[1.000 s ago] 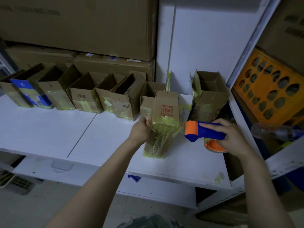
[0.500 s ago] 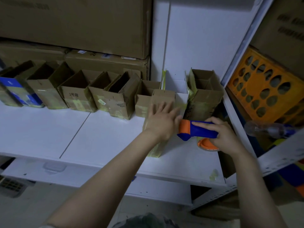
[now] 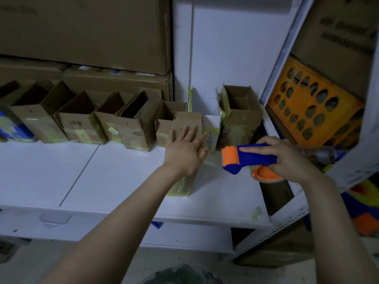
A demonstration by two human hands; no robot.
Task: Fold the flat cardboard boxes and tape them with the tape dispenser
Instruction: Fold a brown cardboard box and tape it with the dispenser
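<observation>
Head view: my left hand (image 3: pixel 184 152), fingers straight, pressed flat on a taped brown cardboard box (image 3: pixel 187 120); my right hand (image 3: pixel 289 158) gripped a blue-and-orange plastic tape dispenser (image 3: pixel 244 158).

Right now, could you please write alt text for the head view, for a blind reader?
A left hand presses flat on a taped box on a white shelf, while the right hand grips a blue-and-orange tape dispenser beside it. Open boxes stand in a row behind.
</observation>
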